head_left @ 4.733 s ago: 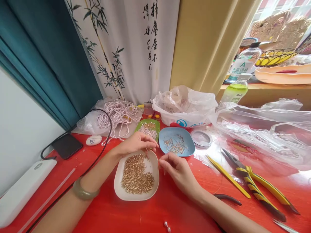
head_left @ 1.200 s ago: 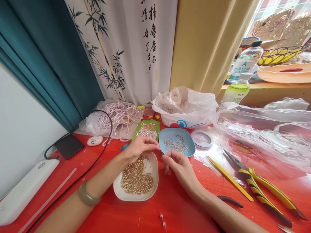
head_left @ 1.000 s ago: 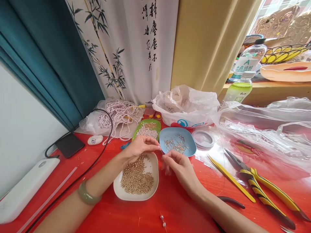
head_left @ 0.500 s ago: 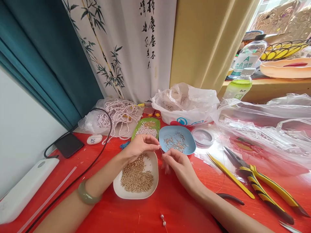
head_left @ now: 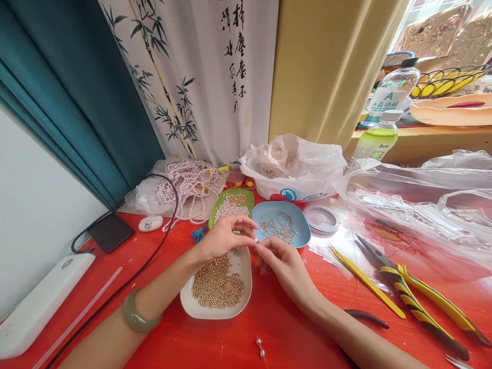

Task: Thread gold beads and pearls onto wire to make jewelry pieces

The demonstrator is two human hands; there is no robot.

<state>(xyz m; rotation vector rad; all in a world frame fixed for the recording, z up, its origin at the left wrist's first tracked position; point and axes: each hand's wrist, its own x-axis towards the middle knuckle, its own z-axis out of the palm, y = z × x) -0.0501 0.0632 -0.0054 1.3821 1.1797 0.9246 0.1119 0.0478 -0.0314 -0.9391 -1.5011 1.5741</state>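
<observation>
My left hand [head_left: 228,237] is closed in a pinch above the far edge of a white dish [head_left: 247,287] full of small gold beads [head_left: 217,284]. A tiny pale bead [head_left: 257,241] shows at its thumb and fingertip. My right hand [head_left: 282,259] meets it there, thumb and forefinger pressed together on what looks like a thin thread, mostly hidden by the fingers. Just beyond them sits a blue dish [head_left: 303,233] with small metal findings. Behind the left hand, a green dish [head_left: 250,197] holds white and gold beads. Two pearl beads [head_left: 260,348] on a thread lie near the front edge.
To the right lie yellow tweezers [head_left: 367,281], yellow-black pliers [head_left: 407,292] and a clear spool [head_left: 322,219]. Plastic bags [head_left: 295,174] and pearl strands [head_left: 184,182] line the back. A black cable [head_left: 154,251], phone [head_left: 111,231] and white device [head_left: 46,305] are at left.
My hands have come together at the fingertips, where a small gap with a thin line across it showed before. The whole view has shifted slightly.
</observation>
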